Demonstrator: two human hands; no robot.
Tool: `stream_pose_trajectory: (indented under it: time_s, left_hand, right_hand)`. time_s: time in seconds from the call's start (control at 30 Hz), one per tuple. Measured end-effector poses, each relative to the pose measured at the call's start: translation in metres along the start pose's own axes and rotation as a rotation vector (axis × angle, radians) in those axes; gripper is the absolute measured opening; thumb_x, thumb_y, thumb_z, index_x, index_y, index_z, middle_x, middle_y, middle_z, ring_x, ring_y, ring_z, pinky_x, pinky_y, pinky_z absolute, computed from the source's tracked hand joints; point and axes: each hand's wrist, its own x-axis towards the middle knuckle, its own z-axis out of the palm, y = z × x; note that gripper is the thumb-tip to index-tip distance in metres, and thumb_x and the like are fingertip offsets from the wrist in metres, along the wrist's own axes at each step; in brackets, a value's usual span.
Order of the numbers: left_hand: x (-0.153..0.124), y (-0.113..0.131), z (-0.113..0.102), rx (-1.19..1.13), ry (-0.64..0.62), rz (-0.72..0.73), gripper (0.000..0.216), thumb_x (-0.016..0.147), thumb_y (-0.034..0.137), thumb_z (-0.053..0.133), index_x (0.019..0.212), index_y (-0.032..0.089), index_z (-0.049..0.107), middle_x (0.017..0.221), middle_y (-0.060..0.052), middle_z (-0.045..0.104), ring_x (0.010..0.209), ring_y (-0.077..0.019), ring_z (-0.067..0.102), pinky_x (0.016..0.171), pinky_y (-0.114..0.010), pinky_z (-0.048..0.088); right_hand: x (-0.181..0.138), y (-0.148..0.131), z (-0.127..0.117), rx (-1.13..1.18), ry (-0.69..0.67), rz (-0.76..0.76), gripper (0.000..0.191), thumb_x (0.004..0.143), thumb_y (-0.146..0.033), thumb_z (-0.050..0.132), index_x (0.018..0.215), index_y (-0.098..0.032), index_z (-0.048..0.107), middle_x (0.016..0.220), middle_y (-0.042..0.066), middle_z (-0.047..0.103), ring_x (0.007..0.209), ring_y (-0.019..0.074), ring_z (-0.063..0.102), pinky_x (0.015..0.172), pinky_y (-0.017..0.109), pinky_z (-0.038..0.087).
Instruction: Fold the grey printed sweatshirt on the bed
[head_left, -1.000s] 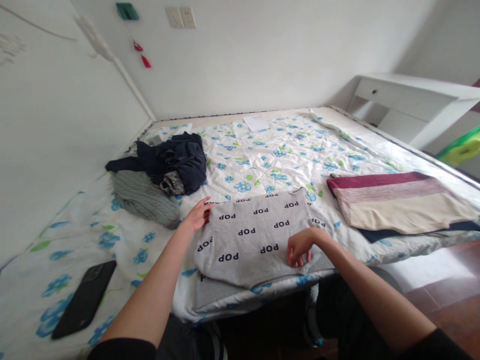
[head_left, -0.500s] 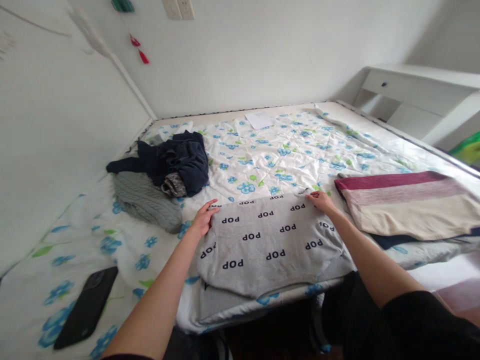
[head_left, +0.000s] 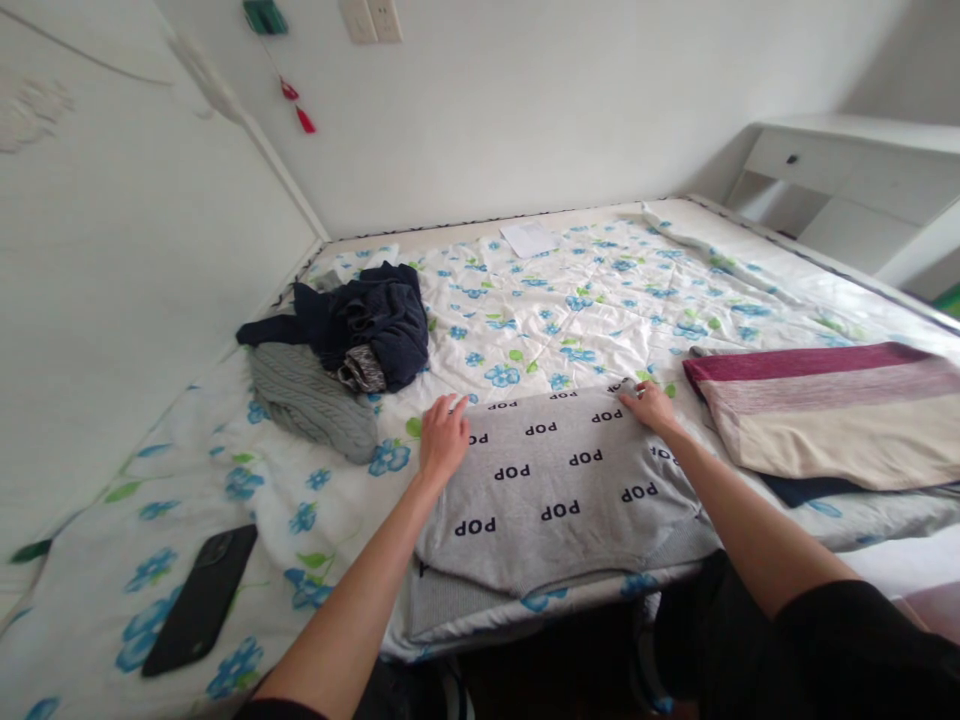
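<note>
A white-walled room is taking up the far background, with a white panelled headboard [head_left: 112, 230] running along the left side and a white desk with a drawer [head_left: 847, 180] standing at the far right. A wide bed under a white quilt printed with blue flowers [head_left: 600, 300] is filling most of the view, from the near left edge to the far wall.

On the right side of the quilt, a folded striped garment in maroon, pink and cream [head_left: 825, 410] is lying flat on top of something dark blue. In the near middle, a grey sweater printed with the word POP [head_left: 562, 480] is lying folded and flat at the near edge of the bed, just left of the striped garment and apart from it. At the left, a crumpled navy garment [head_left: 360, 320] is sitting heaped, with a grey cable-knit garment [head_left: 311, 400] lying just nearer and touching it. A black phone [head_left: 201, 600] is lying face down at the near left, well apart from the clothes. A white sheet of paper [head_left: 529, 238] is lying at the far side of the bed.

The left hand [head_left: 444, 440] is resting flat, fingers spread, on the far left corner of the grey sweater. The right hand [head_left: 651, 408] is lying on the far right corner, its fingertips bunching together at the cloth's edge; whether they are pinching it, I cannot tell.
</note>
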Motion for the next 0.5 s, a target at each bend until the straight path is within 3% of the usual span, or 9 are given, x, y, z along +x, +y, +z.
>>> stream_pose_trajectory:
  time_s: [0.1, 0.27, 0.4, 0.5]
  left_hand:
    - [-0.01, 0.009, 0.013, 0.006, -0.191, 0.138, 0.054, 0.108, 0.033, 0.054, 0.161, 0.029, 0.067, 0.165, -0.011, 0.068, 0.158, -0.0337, 0.055, 0.14, -0.054, 0.03]
    - [-0.02, 0.009, 0.026, 0.048, -0.148, 0.104, 0.058, 0.11, 0.038, 0.051, 0.164, 0.02, 0.064, 0.168, -0.017, 0.065, 0.16, -0.0364, 0.053, 0.141, -0.055, 0.026]
    - [-0.024, 0.015, 0.027, 0.074, -0.09, 0.105, 0.059, 0.109, 0.036, 0.051, 0.165, 0.019, 0.064, 0.167, -0.017, 0.066, 0.161, -0.0369, 0.052, 0.142, -0.055, 0.023]
    - [-0.026, 0.017, 0.026, 0.083, -0.091, 0.108, 0.058, 0.109, 0.036, 0.052, 0.163, 0.021, 0.066, 0.165, -0.014, 0.069, 0.159, -0.0351, 0.054, 0.141, -0.053, 0.026]
  right_hand:
    - [-0.004, -0.004, 0.0, -0.072, 0.07, -0.092, 0.069, 0.102, -0.043, 0.066, 0.162, -0.01, 0.056, 0.15, 0.026, 0.071, 0.139, 0.0393, 0.067, 0.116, 0.046, 0.051]
    - [-0.024, -0.034, -0.004, -0.189, 0.131, -0.238, 0.077, 0.1, -0.021, 0.055, 0.176, -0.014, 0.044, 0.177, 0.025, 0.047, 0.16, 0.0437, 0.045, 0.127, 0.057, 0.043]
    - [-0.064, -0.106, 0.023, -0.203, -0.003, -0.532, 0.085, 0.104, -0.017, 0.044, 0.186, -0.015, 0.022, 0.184, 0.021, 0.041, 0.17, 0.0397, 0.034, 0.137, 0.06, 0.03]
    - [-0.103, -0.17, 0.06, -0.198, -0.143, -0.748, 0.069, 0.115, -0.029, 0.038, 0.183, -0.016, 0.033, 0.19, 0.015, 0.03, 0.176, 0.0344, 0.024, 0.14, 0.054, 0.026]
